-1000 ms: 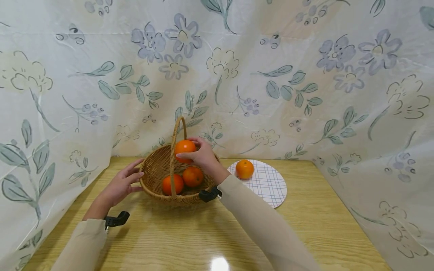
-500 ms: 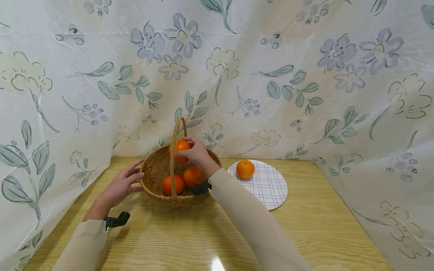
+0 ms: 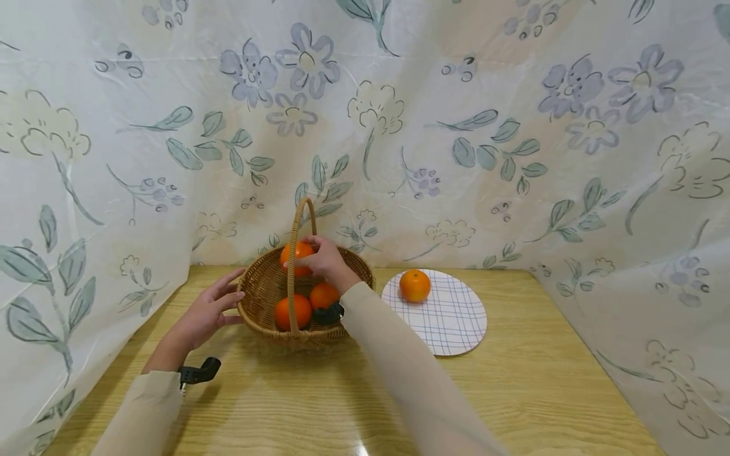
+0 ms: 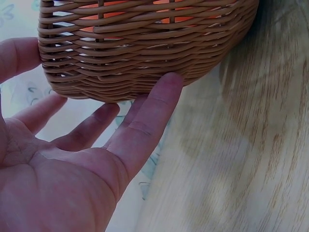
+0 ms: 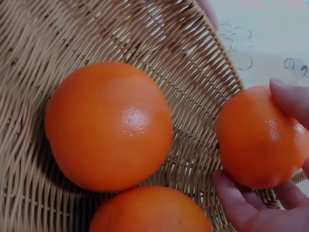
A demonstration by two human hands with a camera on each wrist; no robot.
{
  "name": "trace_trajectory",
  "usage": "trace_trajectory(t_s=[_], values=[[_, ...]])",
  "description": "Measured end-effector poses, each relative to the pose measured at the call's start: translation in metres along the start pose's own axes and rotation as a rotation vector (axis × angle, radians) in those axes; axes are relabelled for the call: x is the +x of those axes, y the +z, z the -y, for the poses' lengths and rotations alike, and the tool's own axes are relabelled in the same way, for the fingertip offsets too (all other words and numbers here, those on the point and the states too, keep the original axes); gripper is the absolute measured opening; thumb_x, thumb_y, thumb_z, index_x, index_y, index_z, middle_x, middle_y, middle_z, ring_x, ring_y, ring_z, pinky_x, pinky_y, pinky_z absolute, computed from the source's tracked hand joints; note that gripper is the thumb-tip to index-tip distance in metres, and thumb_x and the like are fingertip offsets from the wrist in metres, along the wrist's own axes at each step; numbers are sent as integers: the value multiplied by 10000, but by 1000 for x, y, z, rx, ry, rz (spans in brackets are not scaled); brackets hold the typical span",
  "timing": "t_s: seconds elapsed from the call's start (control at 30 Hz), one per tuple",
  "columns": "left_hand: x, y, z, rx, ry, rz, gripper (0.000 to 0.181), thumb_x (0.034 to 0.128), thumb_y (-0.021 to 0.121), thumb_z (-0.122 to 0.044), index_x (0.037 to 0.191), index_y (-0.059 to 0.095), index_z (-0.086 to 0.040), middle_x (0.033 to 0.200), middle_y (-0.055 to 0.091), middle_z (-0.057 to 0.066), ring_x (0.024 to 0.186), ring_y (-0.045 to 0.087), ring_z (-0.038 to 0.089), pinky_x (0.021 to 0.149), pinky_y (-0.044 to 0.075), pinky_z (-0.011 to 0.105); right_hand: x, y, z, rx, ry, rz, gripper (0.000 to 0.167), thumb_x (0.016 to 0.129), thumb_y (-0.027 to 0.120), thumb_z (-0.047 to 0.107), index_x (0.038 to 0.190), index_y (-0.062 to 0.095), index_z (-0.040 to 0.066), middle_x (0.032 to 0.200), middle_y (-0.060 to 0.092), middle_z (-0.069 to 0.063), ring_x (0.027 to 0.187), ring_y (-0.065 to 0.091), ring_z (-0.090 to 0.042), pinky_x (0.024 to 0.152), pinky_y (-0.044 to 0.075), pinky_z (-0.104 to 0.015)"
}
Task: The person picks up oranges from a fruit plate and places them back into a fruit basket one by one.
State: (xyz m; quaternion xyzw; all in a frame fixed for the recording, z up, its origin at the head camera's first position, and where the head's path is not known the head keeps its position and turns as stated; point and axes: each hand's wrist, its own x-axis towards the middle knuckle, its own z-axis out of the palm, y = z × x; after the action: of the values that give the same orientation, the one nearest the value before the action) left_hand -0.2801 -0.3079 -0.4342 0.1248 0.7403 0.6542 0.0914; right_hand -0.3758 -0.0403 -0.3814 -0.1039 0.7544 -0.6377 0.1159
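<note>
In the head view, my left hand (image 3: 204,315) rests against the left end of the wicker basket (image 3: 256,323). The left wrist view shows its fairly straight fingers (image 4: 149,116) touching the outside of the woven wall. My right hand (image 3: 327,261) holds an orange (image 3: 295,256) inside the basket, behind the handle (image 3: 292,278). The right wrist view has that orange (image 5: 260,140) between thumb and fingers, near the woven wall. Two more oranges lie below it in the basket, the nearer orange (image 3: 293,313) and another orange (image 3: 323,294), partly hidden by the wrist camera.
To the basket's right, a white oval placemat (image 3: 450,323) with blue checked lines bears one orange (image 3: 414,285). Both lie on a wooden table (image 3: 274,405). A floral cloth (image 3: 376,190) hangs behind and along both sides. The tall basket handle arches beside the right hand.
My right hand has moved left and slightly lower over the basket with the orange, which now sits partly behind the handle. The left hand has stayed at the basket's end.
</note>
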Motion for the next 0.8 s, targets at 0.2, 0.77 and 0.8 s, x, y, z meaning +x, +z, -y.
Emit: trace_trajectory(t_s=[0.2, 0.77, 0.8], values=[[0, 1, 2, 1, 9, 4, 696, 1100, 490, -273, 1664, 102, -150, 1617, 210, 333, 1269, 545, 299, 910, 610, 422, -1, 5, -5, -21, 21, 9, 637, 790, 891, 105, 1361, 610, 136, 1281, 595, -107, 984, 598, -230, 898, 579, -519], [-1, 0, -1, -16, 5, 4, 686, 1103, 482, -249, 1663, 102, -138, 1624, 194, 336, 1213, 597, 216, 903, 613, 406, 11, 15, -9, -185, -32, -57, 587, 769, 916, 150, 1293, 659, 88, 1259, 638, -141, 968, 567, -225, 760, 558, -298], [-1, 0, -1, -17, 3, 3, 685, 1103, 482, -247, 1663, 102, -140, 1624, 193, 336, 1208, 600, 215, 902, 613, 407, 11, 15, -8, -172, -27, -52, 573, 781, 906, 145, 1293, 657, 86, 1256, 634, -142, 957, 575, -224, 776, 580, -318]])
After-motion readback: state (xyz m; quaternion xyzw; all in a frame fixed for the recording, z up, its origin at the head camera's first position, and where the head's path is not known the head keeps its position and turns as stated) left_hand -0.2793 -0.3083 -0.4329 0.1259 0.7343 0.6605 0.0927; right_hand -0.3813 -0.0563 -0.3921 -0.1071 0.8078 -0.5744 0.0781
